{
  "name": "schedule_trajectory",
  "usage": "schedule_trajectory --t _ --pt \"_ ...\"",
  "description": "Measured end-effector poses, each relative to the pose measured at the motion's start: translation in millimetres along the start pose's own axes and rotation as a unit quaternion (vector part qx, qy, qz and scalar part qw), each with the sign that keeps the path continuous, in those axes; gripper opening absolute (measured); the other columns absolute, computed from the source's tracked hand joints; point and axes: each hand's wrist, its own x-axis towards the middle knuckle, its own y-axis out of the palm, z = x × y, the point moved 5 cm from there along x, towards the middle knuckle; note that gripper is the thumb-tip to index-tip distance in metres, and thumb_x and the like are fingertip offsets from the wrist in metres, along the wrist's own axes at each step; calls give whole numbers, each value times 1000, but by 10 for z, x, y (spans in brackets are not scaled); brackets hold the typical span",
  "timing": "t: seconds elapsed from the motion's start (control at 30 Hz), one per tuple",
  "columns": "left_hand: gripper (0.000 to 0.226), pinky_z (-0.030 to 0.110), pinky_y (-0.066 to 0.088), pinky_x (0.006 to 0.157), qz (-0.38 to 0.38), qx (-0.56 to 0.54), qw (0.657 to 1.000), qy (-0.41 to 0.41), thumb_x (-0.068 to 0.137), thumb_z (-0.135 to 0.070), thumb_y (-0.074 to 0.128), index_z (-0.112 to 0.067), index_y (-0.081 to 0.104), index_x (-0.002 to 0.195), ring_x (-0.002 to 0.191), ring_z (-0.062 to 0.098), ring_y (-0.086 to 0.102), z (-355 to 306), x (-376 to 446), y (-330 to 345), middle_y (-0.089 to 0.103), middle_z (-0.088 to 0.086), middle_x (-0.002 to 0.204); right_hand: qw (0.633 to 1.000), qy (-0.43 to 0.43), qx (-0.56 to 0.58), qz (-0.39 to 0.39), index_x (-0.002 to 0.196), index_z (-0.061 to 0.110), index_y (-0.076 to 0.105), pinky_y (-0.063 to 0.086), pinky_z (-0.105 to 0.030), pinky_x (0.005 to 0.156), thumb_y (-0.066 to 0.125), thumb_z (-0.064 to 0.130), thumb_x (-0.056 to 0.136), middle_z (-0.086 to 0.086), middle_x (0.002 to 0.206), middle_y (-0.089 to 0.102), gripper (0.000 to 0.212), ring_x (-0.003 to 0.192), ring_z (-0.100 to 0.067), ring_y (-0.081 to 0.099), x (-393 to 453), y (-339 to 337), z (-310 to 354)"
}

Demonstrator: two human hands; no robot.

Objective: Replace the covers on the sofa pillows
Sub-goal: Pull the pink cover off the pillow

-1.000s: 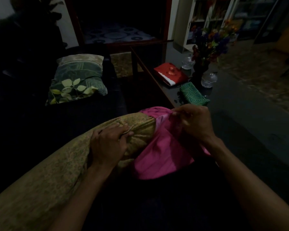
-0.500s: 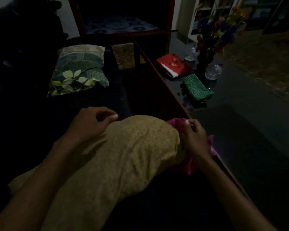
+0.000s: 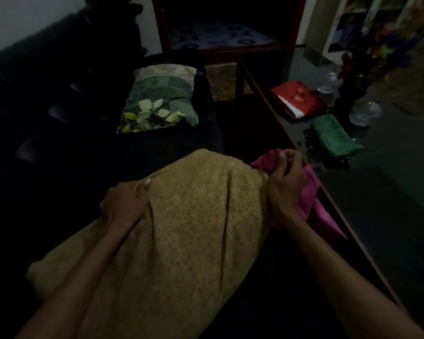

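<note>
While your right hand (image 3: 285,183) pinches the pink inner pillow (image 3: 309,192) at its far corner, your left hand (image 3: 125,204) now grips the tan cover (image 3: 194,228) at its left edge; a second ago it held the cover's mouth. Far less pink shows than before, so the cover looks nearly drawn over. The pillow lies across your lap beside the table (image 3: 402,192). No readable writing or labels anywhere.

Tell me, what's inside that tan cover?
Pink fabric pokes out of the tan cover at its far end, pinched by the right hand. The left hand grips the cover. Everything deeper inside is hidden.
</note>
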Motion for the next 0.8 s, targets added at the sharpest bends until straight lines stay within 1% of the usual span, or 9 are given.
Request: schedule_trajectory --t 0.07,0.17,0.3,0.47,0.57,0.63,0.7,0.77,0.8 --pt "45 48 45 91 -45 -3 997 -58 98 -56 49 -23 75 113 106 44 62 236 26 -249 70 22 111 999 -7 33 17 106 8 56 34 -3 62 44 19 108 18 82 51 16 74 22 50 125 334 191" --pt "44 48 45 90 -84 -1 990 -116 99 -53 49 -21 74 116 107 45 60 624 36 -471 68 23 112 995 -15 63 81 107 8 56 38 -13 61 42 23 109 14 81 54 20 69 12 52 189 911 373" --pt "38 39 42 80 -38 -1 993 -113 101 -45 48 -19 74 113 103 40 64 903 -26 -288 71 17 108 984 -28 73 161 105 14 56 39 -14 63 45 22 108 13 84 55 14 71 11 52 -35 1487 401" --pt "32 35 39 71 -19 10 993 -116 101 -38 47 -14 68 97 93 37 64 1068 -43 -21 67 10 91 982 -39 135 122 105 18 55 45 -21 65 44 24 108 10 85 57 12 72 4 54 52 1495 562" --pt "29 41 45 82 -9 -7 996 -89 101 -27 50 -7 64 116 107 38 60 1039 126 32 66 16 116 980 -61 161 104 102 20 53 43 -27 64 45 24 108 7 85 57 11 74 -5 54 224 1342 819" --pt "41 47 41 101 -12 -48 997 -58 100 -26 51 -6 56 136 124 39 53 915 184 47 57 19 136 973 -97 177 108 100 21 53 43 -24 66 45 23 108 7 86 57 11 76 -4 54 244 1220 1036" --pt "55 48 35 109 -19 -113 993 -18 98 -40 54 -14 47 146 134 34 45 613 190 24 49 13 147 962 -136 206 121 100 19 53 42 -17 67 45 17 108 10 85 55 12 76 3 53 226 1106 1293" --pt "85 44 30 115 31 -172 983 49 85 -64 63 -29 30 154 141 23 35 121 204 -36 35 0 156 950 -163 225 143 99 19 54 41 -12 66 46 13 108 12 84 55 13 74 6 53 195 1025 1541" --pt "106 39 25 118 87 -192 973 97 73 -74 68 -34 17 157 143 16 29 -149 202 -26 25 -7 158 944 -171 231 160 100 19 55 41 -12 67 46 12 108 12 85 55 14 75 7 53 174 1002 1641"
